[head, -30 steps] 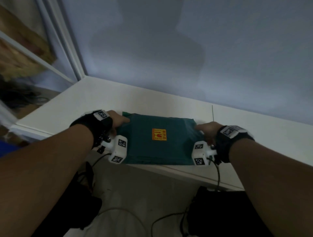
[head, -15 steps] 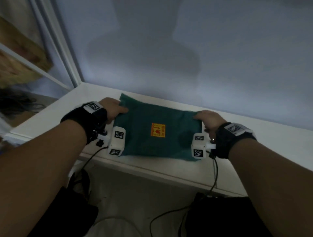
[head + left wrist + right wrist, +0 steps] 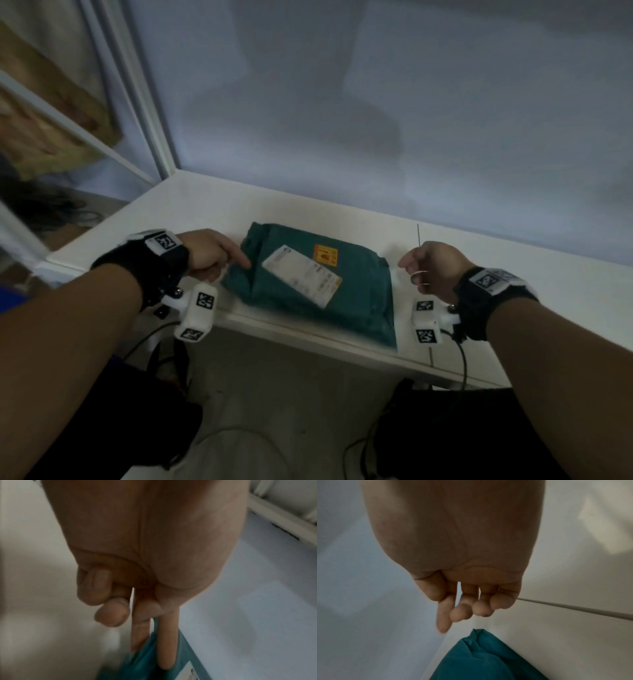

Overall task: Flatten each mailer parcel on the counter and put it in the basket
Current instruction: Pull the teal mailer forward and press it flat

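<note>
mailer [image 3: 356, 301]: teal | label [image 3: 301, 275]: white | sticker [image 3: 325, 255]: orange, perhaps red print | counter [image 3: 513, 274]: white

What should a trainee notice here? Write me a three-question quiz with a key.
1. True or false: the right hand grips the green parcel.
2. What is stuck on the parcel's top beside the orange sticker? A) white label B) tape roll C) scissors
3. Fill in: fingers of the ___ hand touch the parcel's edge.
Key: 1 false, it is apart from the parcel; 2 A; 3 left hand.

No legible text on mailer [image 3: 308, 287] labels
</note>
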`<state>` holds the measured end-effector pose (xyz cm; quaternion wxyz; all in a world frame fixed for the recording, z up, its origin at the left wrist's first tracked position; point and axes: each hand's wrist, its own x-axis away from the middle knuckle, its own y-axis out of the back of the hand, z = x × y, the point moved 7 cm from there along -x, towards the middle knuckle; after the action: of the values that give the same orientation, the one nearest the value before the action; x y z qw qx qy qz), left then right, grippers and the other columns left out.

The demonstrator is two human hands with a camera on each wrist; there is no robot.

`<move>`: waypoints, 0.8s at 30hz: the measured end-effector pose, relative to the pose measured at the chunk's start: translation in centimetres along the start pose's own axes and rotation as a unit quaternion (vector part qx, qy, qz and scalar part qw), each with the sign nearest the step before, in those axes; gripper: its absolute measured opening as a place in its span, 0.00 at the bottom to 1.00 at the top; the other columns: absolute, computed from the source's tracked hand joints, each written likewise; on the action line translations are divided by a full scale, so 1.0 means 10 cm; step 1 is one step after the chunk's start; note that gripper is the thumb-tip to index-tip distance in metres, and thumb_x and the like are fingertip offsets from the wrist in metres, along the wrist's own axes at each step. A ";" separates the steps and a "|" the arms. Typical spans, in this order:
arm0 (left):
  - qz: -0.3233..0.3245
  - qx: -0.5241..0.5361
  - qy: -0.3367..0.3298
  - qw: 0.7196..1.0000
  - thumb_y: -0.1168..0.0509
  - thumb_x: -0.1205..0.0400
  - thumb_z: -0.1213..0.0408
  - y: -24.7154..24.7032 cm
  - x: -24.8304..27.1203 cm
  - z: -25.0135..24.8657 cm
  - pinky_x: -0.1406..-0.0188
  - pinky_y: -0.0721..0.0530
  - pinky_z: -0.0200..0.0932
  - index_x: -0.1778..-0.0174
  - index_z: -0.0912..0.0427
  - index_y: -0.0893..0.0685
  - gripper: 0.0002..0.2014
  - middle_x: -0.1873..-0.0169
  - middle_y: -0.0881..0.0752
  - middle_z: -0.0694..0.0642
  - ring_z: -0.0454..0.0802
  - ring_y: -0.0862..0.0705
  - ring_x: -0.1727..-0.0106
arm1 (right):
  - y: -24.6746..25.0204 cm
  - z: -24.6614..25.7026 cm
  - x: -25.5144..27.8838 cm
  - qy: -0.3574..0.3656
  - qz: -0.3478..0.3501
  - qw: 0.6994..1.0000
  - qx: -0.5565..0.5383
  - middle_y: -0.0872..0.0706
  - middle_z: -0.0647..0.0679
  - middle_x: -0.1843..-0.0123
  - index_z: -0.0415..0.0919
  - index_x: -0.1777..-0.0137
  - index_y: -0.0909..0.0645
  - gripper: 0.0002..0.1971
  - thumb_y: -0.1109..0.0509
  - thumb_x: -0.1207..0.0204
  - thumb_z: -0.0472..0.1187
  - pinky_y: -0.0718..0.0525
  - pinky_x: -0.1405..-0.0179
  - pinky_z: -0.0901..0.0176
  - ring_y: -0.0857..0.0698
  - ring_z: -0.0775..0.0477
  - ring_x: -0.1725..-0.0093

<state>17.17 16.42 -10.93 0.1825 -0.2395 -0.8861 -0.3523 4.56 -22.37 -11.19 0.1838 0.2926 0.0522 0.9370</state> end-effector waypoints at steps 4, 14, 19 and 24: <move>-0.055 -0.204 -0.007 0.977 0.45 0.19 0.74 -0.04 -0.06 -0.07 0.70 0.21 0.36 0.53 0.60 0.10 0.17 0.54 0.14 0.60 0.54 0.19 0.65 | -0.04 0.12 -0.13 0.041 -0.065 0.985 0.152 0.16 0.39 0.55 0.35 0.52 0.19 0.09 0.38 0.21 0.40 0.26 0.64 0.55 0.23 0.43 0.64; -0.105 -0.208 -0.078 0.969 0.44 0.19 0.35 -1.05 -0.38 -0.18 0.18 0.44 0.55 0.16 0.40 0.48 0.36 0.15 0.57 0.57 0.61 0.48 0.16 | -1.22 -0.42 0.00 0.149 -0.122 0.893 0.407 0.57 0.38 0.12 0.48 0.12 0.55 0.35 0.51 0.15 0.61 0.53 0.14 0.44 0.55 0.37 0.13; -0.072 -0.154 -0.106 0.980 0.43 0.17 0.39 -1.01 -0.32 -0.10 0.17 0.49 0.45 0.15 0.48 0.58 0.41 0.15 0.47 0.53 0.50 0.48 0.15 | -1.15 -0.47 -0.08 0.150 -0.074 0.904 0.393 0.60 0.41 0.12 0.57 0.13 0.60 0.37 0.51 0.17 0.67 0.47 0.15 0.42 0.54 0.38 0.13; -0.063 -0.178 -0.100 0.977 0.45 0.17 0.37 -1.03 -0.28 -0.08 0.18 0.44 0.49 0.15 0.45 0.62 0.41 0.15 0.47 0.54 0.52 0.44 0.16 | -1.12 -0.49 -0.07 0.122 -0.076 0.918 0.370 0.59 0.39 0.12 0.59 0.14 0.64 0.39 0.50 0.18 0.68 0.45 0.15 0.42 0.50 0.36 0.13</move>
<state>13.93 8.49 -17.29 0.0245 -0.2460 -0.8364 -0.4892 5.79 -12.18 -17.88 0.1248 0.2185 0.4393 0.8624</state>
